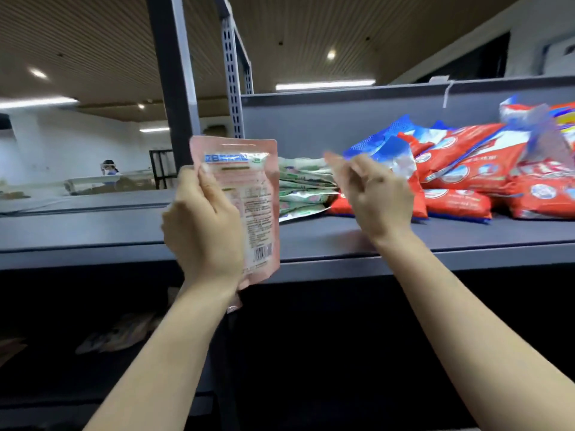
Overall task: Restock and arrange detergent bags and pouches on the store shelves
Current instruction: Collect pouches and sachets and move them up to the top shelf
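Note:
My left hand (203,227) grips a pink detergent pouch (249,197) upright in front of the grey shelf (342,244), its printed back and barcode facing me. My right hand (373,194) is raised just right of the pouch, fingers loosely curled, holding nothing. Behind the pouch a stack of light green pouches (303,188) lies flat on the shelf. Further right, red and blue detergent bags (466,178) are piled in a heap.
A dark upright post (174,88) of the rack stands left of the pouch. The shelf's back panel (342,119) rises behind the goods. On a dark lower shelf lie a few pouches (118,334). A person (109,169) is at a counter far left.

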Tool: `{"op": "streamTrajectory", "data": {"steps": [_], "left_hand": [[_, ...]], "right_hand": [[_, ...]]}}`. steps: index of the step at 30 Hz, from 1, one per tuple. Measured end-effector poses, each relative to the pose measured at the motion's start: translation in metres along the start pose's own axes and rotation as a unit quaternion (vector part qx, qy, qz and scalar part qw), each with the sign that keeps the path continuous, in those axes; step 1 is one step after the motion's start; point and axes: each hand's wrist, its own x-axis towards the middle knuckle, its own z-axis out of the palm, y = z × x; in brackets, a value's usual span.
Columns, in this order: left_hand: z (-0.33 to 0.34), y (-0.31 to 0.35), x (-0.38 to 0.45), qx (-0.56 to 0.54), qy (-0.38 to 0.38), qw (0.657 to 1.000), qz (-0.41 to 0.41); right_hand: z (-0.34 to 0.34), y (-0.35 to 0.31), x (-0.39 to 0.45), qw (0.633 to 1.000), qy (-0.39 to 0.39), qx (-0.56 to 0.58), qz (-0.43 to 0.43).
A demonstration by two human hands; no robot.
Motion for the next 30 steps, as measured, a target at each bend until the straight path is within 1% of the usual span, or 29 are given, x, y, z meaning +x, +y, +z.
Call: {"op": "streamTrajectory", "data": {"steps": [1, 3, 4, 5, 6, 9, 10, 12, 13, 14, 15, 16, 17, 18, 19, 21, 25, 27, 30], "left_hand": [[0.008, 0.002, 0.000, 0.003, -0.002, 1.000, -0.003], [0.026, 0.004, 0.001, 0.015, 0.001, 1.000, 0.001], [0.036, 0.005, 0.003, 0.024, 0.002, 1.000, 0.006], [0.046, 0.005, 0.005, 0.035, 0.001, 0.999, 0.012], [0.056, 0.006, 0.006, 0.047, -0.005, 0.999, 0.017], [0.087, 0.006, 0.002, 0.066, -0.048, 0.995, 0.059], [0.097, 0.005, -0.003, 0.070, -0.083, 0.990, 0.086], [0.114, 0.004, -0.016, 0.082, -0.190, 0.968, 0.142], [0.122, 0.003, -0.023, 0.109, -0.261, 0.944, 0.170], [0.130, 0.002, -0.030, 0.142, -0.342, 0.908, 0.197], [0.135, 0.000, -0.037, 0.165, -0.429, 0.862, 0.212], [0.138, -0.003, -0.042, 0.160, -0.512, 0.821, 0.196], [0.138, -0.007, -0.045, 0.133, -0.582, 0.787, 0.154], [0.136, -0.011, -0.045, 0.094, -0.626, 0.767, 0.105], [0.134, -0.015, -0.044, 0.060, -0.641, 0.762, 0.069], [0.128, -0.021, -0.041, 0.037, -0.633, 0.772, 0.038], [0.114, -0.025, -0.035, 0.084, -0.579, 0.811, 0.033], [0.103, -0.028, -0.032, 0.123, -0.556, 0.821, 0.035], [0.083, -0.030, -0.029, 0.136, -0.539, 0.831, 0.028]], "right_hand": [[0.007, 0.007, -0.004, 0.995, -0.095, -0.026, 0.001], [0.015, 0.017, -0.017, 0.960, -0.279, -0.022, 0.010], [0.018, 0.022, -0.023, 0.940, -0.341, -0.013, 0.007], [0.020, 0.026, -0.027, 0.926, -0.376, -0.004, 0.002], [0.020, 0.029, -0.029, 0.921, -0.389, 0.016, 0.005], [0.015, 0.036, -0.025, 0.911, -0.398, 0.098, 0.032], [0.014, 0.037, -0.023, 0.911, -0.399, 0.105, 0.032], [0.016, 0.040, -0.023, 0.916, -0.386, 0.111, 0.028], [0.016, 0.041, -0.024, 0.920, -0.376, 0.110, 0.025], [0.016, 0.042, -0.026, 0.925, -0.366, 0.097, 0.017], [0.016, 0.043, -0.027, 0.931, -0.359, 0.067, -0.001], [0.016, 0.043, -0.028, 0.936, -0.351, 0.028, -0.027], [0.015, 0.044, -0.029, 0.938, -0.344, -0.003, -0.047], [0.014, 0.045, -0.030, 0.939, -0.341, -0.012, -0.054], [0.013, 0.045, -0.030, 0.938, -0.344, -0.001, -0.049], [0.010, 0.045, -0.029, 0.933, -0.356, 0.034, -0.030], [0.007, 0.042, -0.029, 0.939, -0.342, 0.044, -0.014], [0.005, 0.039, -0.030, 0.943, -0.329, 0.044, 0.003], [0.000, 0.033, -0.036, 0.950, -0.307, 0.060, 0.009]]}}
